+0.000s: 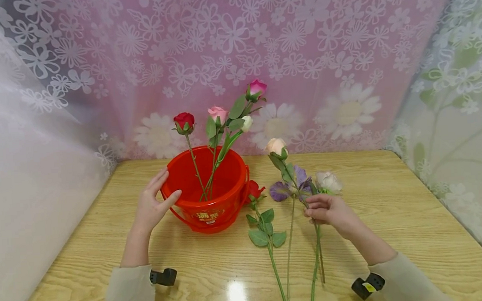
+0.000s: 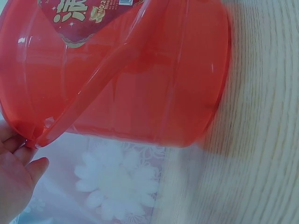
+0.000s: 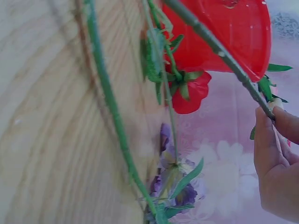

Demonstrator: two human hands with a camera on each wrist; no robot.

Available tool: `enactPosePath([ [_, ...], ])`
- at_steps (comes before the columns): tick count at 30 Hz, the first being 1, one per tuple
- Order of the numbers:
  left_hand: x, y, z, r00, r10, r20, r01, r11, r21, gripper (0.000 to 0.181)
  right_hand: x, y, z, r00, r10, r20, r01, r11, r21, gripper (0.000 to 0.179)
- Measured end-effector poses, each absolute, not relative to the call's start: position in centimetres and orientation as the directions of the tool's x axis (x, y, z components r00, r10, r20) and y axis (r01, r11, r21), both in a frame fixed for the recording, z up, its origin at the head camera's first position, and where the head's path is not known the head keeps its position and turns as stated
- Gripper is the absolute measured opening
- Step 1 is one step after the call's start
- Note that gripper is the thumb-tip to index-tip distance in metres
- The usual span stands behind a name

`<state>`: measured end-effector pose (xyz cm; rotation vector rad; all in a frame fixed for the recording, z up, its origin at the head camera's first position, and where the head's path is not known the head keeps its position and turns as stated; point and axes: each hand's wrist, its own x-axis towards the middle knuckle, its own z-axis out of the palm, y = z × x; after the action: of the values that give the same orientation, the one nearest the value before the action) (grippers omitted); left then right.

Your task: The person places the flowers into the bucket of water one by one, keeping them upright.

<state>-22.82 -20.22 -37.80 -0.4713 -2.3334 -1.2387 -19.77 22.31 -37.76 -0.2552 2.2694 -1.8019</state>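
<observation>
My right hand (image 1: 333,215) pinches the stem (image 3: 218,50) of a peach rose (image 1: 275,146) between thumb and fingers, its bloom raised above the table. At the left side of a red plastic bucket (image 1: 231,211), my left hand (image 1: 151,205) touches the rim with fingers extended and thumb spread. Inside the bucket stand a red rose (image 1: 185,121), a light pink rose (image 1: 218,114), a deep pink rose (image 1: 256,88) and a white bud (image 1: 246,123). Near my right hand lie a purple iris (image 1: 280,191) and a white rose (image 1: 329,182).
Another red rose (image 1: 254,189) with green leaves lies just right of the bucket, stem toward the front. The wooden table (image 1: 199,274) ends at a pink floral curtain (image 1: 285,63) behind. White sheeting (image 1: 36,160) borders the left side.
</observation>
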Motion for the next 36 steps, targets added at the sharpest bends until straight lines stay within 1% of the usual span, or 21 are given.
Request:
enactPosePath([
  [6,-22.8,-20.2,-37.7,-0.839,0.083,0.539,0.491,0.544,0.681,0.06,-19.7,22.3,-36.8,-0.954,-0.298,-0.039,-0.021,0.195,-0.981,0.048],
  [12,-22.7,-20.1,-37.6,-0.836,0.082,0.543,0.494,0.543,0.679,0.06,-19.7,22.2,-35.9,-0.956,-0.29,-0.036,-0.018,0.182,-0.983,0.048],
  [15,-22.8,-20.2,-37.7,-0.837,0.084,0.541,0.495,0.541,0.681,0.06,-19.7,22.1,-35.7,-0.957,-0.29,-0.031,-0.013,0.15,-0.989,0.044],
  [19,-22.8,-20.2,-37.8,-0.842,0.087,0.533,0.489,0.542,0.683,0.06,-19.7,22.0,-35.5,-0.955,-0.294,-0.028,0.001,0.092,-0.996,0.033],
  [24,-22.7,-20.2,-37.7,-0.844,0.086,0.529,0.484,0.547,0.683,0.061,-19.9,21.9,-35.2,-0.958,-0.283,-0.05,0.026,0.089,-0.996,0.028],
  [28,-22.6,-20.2,-37.6,-0.847,0.084,0.525,0.48,0.547,0.686,0.062,-20.1,21.8,-34.9,-0.956,-0.293,-0.027,0.01,0.06,-0.998,0.019],
  [33,-22.6,-20.2,-37.6,-0.848,0.082,0.523,0.475,0.556,0.682,0.062,-20.2,21.7,-34.3,-0.955,-0.296,-0.016,-0.009,0.081,-0.997,0.022],
  [36,-22.6,-20.2,-37.6,-0.847,0.082,0.525,0.477,0.555,0.681,0.062,-20.4,21.5,-33.9,-0.957,-0.291,-0.013,-0.014,0.089,-0.996,0.019],
])
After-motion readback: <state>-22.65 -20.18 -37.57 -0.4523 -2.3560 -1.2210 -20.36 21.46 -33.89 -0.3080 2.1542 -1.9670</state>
